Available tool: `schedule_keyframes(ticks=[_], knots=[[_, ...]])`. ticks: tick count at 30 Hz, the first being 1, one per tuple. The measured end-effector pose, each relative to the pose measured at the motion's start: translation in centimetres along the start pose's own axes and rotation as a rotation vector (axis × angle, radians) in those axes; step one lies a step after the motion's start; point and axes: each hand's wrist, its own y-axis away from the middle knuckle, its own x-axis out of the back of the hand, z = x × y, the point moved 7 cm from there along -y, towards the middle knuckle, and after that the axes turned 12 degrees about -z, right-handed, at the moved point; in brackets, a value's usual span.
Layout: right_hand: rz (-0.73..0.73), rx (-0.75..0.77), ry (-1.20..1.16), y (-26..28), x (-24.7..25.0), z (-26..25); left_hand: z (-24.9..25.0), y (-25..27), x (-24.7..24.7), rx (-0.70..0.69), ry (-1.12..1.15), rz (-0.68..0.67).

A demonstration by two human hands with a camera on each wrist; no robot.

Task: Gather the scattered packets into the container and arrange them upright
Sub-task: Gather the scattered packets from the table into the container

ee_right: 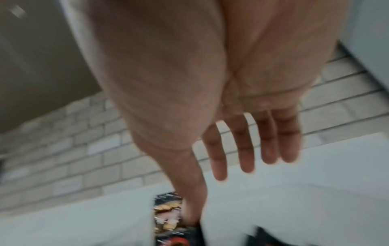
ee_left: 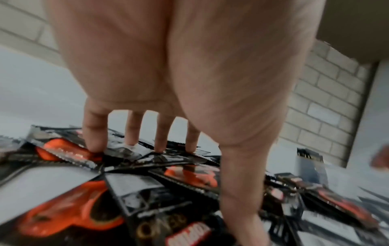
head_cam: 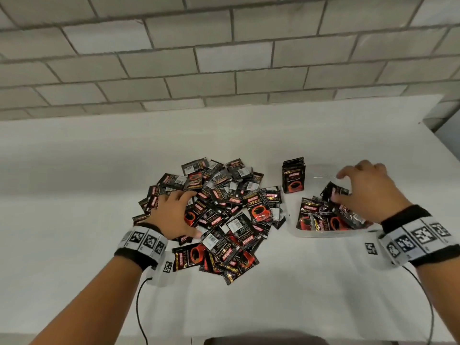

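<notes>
Our left hand [head_cam: 174,215] lies spread on the pile [head_cam: 214,215], pinning packets for a scoop; our right hand [head_cam: 366,190], fingers straight, holds nothing over the container [head_cam: 321,232], steadying leaning packets

A white table [head_cam: 224,135] fills the lower part of the head view, its far edge meeting a wall [head_cam: 224,58] of pale grey bricks laid in staggered rows with darker joints. At the table's far right corner the bricks end at a plain grey surface [head_cam: 448,135], which the left wrist view shows as a flat upright panel [ee_left: 366,116] beside the brickwork, under a dull brown-grey overhead surface [ee_left: 357,25]. The light is soft and even, with only faint shadows on the tabletop, and a dark rounded shape [head_cam: 263,341] sits at the table's near edge.
</notes>
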Motion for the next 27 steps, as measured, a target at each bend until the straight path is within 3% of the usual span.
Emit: schedule_keyframes(ticks=[2, 4, 6, 8, 12, 20, 24, 27], knots=[[0.124, 0.229, -0.15, 1.5, 1.1, -5.1, 0.6, 0.0, 0.2, -0.003, -0.037, 0.016], [0.047, 0.432, -0.236, 2.6, -0.2, -11.0, 1.0, 0.1, 0.4, -0.044, -0.056, 0.037], [-0.072, 0.524, -0.168, 2.9, -3.4, -15.9, 1.5, 0.5, 0.7, -0.104, -0.075, 0.084], [-0.114, 0.498, -0.026, 2.2, -6.6, -18.6, 2.0, 1.1, 1.1, -0.161, -0.052, 0.157], [-0.197, 0.331, 0.174, 0.4, -10.0, -18.8, 1.9, 2.5, 2.3, -0.201, 0.086, 0.279], [-0.081, 0.352, 0.156, 0.4, -9.1, -18.8, -0.5, 4.4, 2.5, -0.167, 0.437, 0.373], [0.014, 0.373, 0.078, 1.3, -5.6, -18.6, -0.2, 5.6, 1.8, -0.296, 0.566, 0.193], [0.076, 0.398, -0.096, 2.2, -3.1, -17.9, 3.6, 6.9, -0.1, -0.462, 0.356, 0.007]])
